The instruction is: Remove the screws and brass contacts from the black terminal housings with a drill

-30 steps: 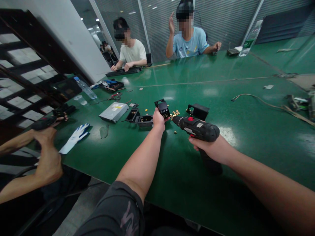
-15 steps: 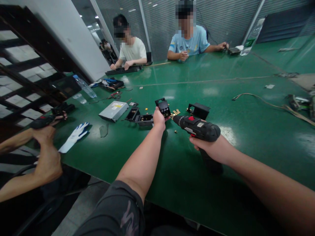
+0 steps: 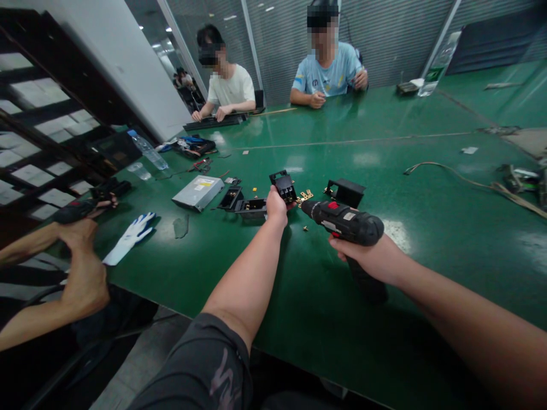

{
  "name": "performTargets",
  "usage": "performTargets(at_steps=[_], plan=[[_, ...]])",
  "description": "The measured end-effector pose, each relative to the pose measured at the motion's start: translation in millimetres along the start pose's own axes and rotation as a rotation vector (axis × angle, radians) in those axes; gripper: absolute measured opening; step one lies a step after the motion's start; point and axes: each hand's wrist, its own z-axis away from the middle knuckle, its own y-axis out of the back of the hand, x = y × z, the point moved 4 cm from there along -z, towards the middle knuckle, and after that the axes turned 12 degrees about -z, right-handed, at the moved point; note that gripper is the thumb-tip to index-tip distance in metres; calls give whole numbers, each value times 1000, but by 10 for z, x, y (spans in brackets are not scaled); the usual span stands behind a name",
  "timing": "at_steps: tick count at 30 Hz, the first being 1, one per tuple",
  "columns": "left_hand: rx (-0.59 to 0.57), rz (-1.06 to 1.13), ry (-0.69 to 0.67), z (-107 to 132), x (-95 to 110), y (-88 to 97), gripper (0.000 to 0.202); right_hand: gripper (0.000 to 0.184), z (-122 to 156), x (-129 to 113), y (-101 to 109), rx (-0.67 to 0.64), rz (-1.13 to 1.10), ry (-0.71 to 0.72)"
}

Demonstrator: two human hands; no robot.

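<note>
Black plastic housing (image 3: 284, 188) stands near the middle of a green workbench (image 3: 325, 319), clenched at its lower end by the person's left hand (image 3: 277, 208); the grip seems to keep the part steady, with its top open to view; whether its base also bears on the bench cannot be told. Right hand (image 3: 367, 256) is closed around the pistol handle of a black cordless drill (image 3: 342, 222), held level with its nose pointing left; this aim seems to account for the nose lying just beside the housing and left hand, with no contact visible. Brass plates (image 3: 304, 196) lie just right of the housing, and 1 small brass fitting (image 3: 305, 228) lies below them; a second black housing (image 3: 345, 192) sits farther right; 2 open black housings (image 3: 251, 208) lie left of the hand, apparently kept within reach. Farther left are a silver metal box (image 3: 197, 192) and a white-and-blue work glove (image 3: 130, 239); a co-worker's forearm (image 3: 25, 242) reaches in at the left edge, near another black drill (image 3: 74, 212); 2 people sit across the bench, one in a white T-shirt (image 3: 226, 85) and one in a blue T-shirt (image 3: 325, 74).
</note>
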Motion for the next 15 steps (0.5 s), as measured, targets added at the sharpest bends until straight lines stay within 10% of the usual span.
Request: performTargets(at_steps=[15], plan=[[3,16,8,-16,-10,4,60,66,-85,206,49,-6,-77,30]])
